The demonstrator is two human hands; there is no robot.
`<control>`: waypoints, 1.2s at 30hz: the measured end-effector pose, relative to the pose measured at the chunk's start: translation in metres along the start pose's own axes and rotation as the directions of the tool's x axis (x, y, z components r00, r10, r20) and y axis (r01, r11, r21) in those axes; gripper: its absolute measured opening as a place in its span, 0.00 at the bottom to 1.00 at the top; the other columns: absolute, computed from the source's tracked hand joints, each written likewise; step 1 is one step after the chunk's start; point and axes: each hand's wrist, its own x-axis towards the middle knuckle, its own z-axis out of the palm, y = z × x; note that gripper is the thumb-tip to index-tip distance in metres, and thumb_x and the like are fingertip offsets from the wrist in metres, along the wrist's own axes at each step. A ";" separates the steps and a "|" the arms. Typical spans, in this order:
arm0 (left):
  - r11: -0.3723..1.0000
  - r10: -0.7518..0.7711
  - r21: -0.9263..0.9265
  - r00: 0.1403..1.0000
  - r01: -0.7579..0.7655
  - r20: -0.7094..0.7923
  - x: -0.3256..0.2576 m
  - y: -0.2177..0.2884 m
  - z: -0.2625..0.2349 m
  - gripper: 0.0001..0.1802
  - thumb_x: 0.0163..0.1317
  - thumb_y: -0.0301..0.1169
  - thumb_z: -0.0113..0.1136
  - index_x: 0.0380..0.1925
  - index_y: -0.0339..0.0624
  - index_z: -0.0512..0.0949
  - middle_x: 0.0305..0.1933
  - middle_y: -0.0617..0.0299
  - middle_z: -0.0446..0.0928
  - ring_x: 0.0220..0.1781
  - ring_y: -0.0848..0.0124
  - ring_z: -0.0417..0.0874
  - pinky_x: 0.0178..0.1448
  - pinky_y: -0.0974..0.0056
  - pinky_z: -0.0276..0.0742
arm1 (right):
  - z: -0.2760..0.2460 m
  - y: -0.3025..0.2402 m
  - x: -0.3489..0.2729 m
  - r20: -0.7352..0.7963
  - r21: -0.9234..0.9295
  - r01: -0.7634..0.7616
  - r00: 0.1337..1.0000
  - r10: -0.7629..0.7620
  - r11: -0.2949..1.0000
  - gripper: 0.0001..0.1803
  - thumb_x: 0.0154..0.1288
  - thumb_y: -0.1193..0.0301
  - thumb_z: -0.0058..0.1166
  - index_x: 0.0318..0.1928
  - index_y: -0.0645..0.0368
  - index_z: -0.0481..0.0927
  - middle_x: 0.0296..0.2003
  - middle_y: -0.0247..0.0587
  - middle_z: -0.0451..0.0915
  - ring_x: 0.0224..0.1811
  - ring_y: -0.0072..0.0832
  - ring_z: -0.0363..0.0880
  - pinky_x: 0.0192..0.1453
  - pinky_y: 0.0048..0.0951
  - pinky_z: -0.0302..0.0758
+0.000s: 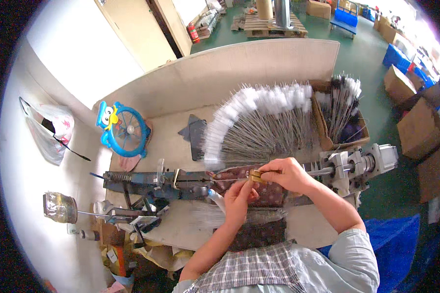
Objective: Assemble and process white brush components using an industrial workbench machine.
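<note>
In front of me, my right hand (288, 177) pinches a small brass-coloured block (256, 177) at the end of the machine's right-hand shaft. Just to its left, my left hand (238, 199) is closed with thumb and fingertips together close to the block; what they grip is too small to make out. A thin wire (230, 179) stretches from the left part of the bench machine (190, 179) toward the block. Beside my left hand lies a white rod-like piece (216, 199) with a bluish tip. Dark reddish patterned cloth (274, 195) lies beneath both hands.
Many white-tipped wire brushes (259, 122) fan out behind the machine. A cardboard box (344, 141) with more brushes stands right of them. A blue toy-shaped fan (127, 129) stands left. A motor-like unit (376, 160) ends the machine at right; a low board (230, 63) walls the back.
</note>
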 end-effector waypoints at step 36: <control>0.776 -0.213 -0.631 0.943 0.004 -0.256 -0.008 0.031 -0.016 0.18 0.68 0.45 0.42 0.40 0.41 0.70 0.38 0.60 0.75 0.43 0.71 0.76 0.51 0.63 0.69 | 0.089 -0.025 0.035 -0.083 -0.596 0.279 0.911 -0.403 0.753 0.13 0.50 0.63 0.58 0.36 0.54 0.82 0.34 0.35 0.80 0.40 0.35 0.76 0.44 0.35 0.71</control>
